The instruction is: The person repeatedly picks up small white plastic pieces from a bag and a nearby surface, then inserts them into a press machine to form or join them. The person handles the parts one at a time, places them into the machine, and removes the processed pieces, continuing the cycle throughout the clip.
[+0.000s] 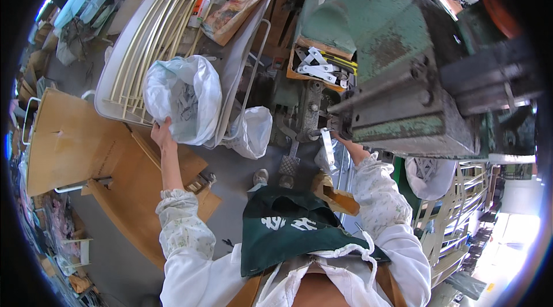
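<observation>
1. Left hand (pixel 163 132), left of centre: fingers bent at the lower edge of a white bag (pixel 206 85), touching it; can't tell if it's actually gripping.
2. Right hand (pixel 340 139), right of centre: mostly tucked behind the green machine (pixel 403 128), fingers right by the top of a white strip (pixel 329 150). Can't tell if it's pinching it, tbh.
3. The bag's got grey pieces (pixel 185 104) inside.
4. Upper middle: a box (pixel 311 78) of white parts (pixel 317 66).
5. Upper left: cream rods (pixel 151 27) beside the bag.

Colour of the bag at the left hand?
White; the bag at the left hand shows best in the head view.
</observation>
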The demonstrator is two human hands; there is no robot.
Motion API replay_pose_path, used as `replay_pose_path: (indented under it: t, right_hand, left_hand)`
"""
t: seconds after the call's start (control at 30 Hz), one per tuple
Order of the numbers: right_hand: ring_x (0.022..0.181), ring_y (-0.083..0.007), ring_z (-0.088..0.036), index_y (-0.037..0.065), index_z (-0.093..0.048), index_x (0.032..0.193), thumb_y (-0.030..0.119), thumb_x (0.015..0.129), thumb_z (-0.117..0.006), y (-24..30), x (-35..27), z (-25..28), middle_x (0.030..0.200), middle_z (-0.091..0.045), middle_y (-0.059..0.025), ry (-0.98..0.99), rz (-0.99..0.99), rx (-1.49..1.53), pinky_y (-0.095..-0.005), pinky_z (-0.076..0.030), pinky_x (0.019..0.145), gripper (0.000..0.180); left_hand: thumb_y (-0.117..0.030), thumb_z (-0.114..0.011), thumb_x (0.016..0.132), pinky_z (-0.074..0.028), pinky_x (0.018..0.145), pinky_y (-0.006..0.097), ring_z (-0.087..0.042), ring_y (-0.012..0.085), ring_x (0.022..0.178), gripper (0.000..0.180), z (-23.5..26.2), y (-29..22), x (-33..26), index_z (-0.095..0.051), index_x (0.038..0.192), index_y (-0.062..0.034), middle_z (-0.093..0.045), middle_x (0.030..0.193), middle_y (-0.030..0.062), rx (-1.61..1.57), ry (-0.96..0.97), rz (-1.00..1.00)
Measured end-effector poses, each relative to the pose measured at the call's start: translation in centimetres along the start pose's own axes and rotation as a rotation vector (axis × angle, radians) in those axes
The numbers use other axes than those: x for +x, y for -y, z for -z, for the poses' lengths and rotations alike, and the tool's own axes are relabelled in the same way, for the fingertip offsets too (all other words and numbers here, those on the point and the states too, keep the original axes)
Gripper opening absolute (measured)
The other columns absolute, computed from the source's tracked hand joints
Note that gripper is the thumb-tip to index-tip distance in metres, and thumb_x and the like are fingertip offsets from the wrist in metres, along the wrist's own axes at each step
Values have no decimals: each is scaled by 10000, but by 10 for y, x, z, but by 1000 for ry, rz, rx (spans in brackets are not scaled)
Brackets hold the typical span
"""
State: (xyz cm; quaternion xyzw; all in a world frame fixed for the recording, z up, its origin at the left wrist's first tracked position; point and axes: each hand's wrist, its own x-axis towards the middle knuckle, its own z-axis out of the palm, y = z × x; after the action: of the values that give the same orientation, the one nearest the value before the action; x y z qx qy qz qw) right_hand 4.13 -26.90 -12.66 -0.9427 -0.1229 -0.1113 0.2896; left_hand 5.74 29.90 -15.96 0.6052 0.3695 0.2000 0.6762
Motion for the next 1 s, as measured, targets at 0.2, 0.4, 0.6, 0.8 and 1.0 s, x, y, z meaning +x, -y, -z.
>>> replay_pose_path:
  t: [0.2,0.4,0.6,0.8,1.0]
  right_hand:
    - [877,-236,-583,4,-633,1027,110,855,-565,-4,5,3,931,-641,-114,-4,-56,9,-338,-461,774,213]
    - [874,-234,-580,6,-634,1025,107,852,-567,8,19,7,928,-639,-115,-13,-62,31,-336,-459,773,212]
    - [871,-231,-578,7,-636,1023,104,848,-570,9,9,26,925,-638,-116,-35,-142,65,-335,-457,772,211]
    - [868,-229,-575,9,-638,1021,101,844,-572,15,0,37,923,-636,-117,-50,-167,72,-334,-455,771,210]
    - [865,-227,-572,10,-640,1019,98,841,-574,14,-4,40,920,-635,-118,-68,-198,87,-332,-453,769,209]
  left_hand:
    - [-10,-625,766,-461,812,420,-595,369,863,310,-28,-45,-47,-573,1065,57,-622,954,190,859,-231,-966]
    - [-365,-595,818,-442,901,454,-564,430,1001,508,-59,99,112,-576,1008,106,-596,1014,273,1391,217,-420]
    - [-547,-623,780,-439,898,454,-554,409,1064,769,-29,159,167,-547,1104,147,-550,1138,338,1113,182,-356]
    - [-482,-608,832,-455,805,472,-602,421,940,606,-40,112,138,-593,1014,96,-630,968,284,1061,214,-74]
    - [-349,-509,925,-438,728,495,-587,469,852,415,-34,37,38,-567,890,60,-619,855,300,1110,153,-483]
